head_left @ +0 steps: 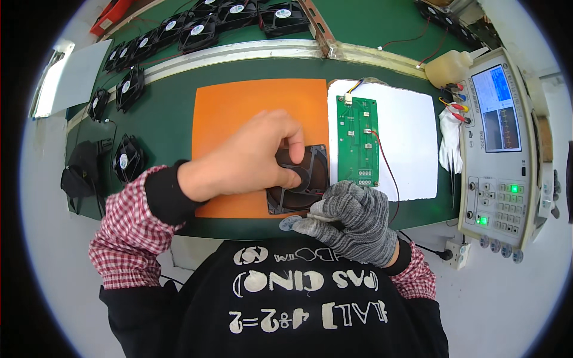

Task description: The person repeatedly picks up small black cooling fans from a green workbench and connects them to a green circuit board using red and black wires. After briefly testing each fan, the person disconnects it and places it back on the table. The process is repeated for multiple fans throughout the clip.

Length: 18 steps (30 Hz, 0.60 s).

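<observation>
A square black cooling fan (316, 164) lies flat at the lower right of the orange mat (259, 95). My bare left hand (250, 155) bends over it, thumb and fingers curled onto its middle; part of the fan is hidden beneath. At the fan's near right corner is my right hand (355, 224) in a grey knitted glove. Its thumb and forefinger pinch a small round sticker (289, 223) just past the mat's near edge. Beside the fan, a green circuit board (358, 143) rests on a white sheet (409, 143), with a red wire running from it.
More black fans (197, 33) stand along the back shelf and at the left (128, 158). A tester with a screen (495, 107) stands at the right, round stickers (501, 249) hanging from its lower edge. Near it are a white glove (450, 140), tweezers (452, 190) and a yellowish bottle (449, 67).
</observation>
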Each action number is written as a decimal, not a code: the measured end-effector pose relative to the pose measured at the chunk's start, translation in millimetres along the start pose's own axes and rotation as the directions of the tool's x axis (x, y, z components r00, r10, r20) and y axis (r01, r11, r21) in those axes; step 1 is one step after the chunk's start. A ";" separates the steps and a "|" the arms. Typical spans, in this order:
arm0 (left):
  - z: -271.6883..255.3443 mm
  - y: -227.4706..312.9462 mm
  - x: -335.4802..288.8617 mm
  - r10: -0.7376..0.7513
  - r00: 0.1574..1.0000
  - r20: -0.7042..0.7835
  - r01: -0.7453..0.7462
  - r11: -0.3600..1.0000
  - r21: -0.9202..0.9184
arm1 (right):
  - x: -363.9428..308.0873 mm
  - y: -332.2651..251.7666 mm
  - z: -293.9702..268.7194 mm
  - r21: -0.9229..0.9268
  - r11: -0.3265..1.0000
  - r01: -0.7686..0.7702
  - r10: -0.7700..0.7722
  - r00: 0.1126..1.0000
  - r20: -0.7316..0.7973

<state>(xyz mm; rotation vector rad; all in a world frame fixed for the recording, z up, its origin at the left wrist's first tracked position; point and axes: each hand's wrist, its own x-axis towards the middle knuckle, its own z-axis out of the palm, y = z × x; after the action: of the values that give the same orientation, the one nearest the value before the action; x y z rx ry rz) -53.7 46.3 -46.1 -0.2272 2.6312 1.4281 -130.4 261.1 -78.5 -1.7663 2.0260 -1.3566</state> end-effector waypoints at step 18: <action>16.2 -20.5 -7.6 0.213 0.951 -0.224 -0.244 0.962 -0.124 | 10.3 -8.6 -9.2 0.006 0.997 -0.072 0.071 0.994 0.083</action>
<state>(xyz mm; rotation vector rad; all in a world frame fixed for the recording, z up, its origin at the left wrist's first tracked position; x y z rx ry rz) -41.4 49.4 -70.1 -0.0925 2.7944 1.7707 -132.9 258.0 -62.7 -1.6991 2.0157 -1.2495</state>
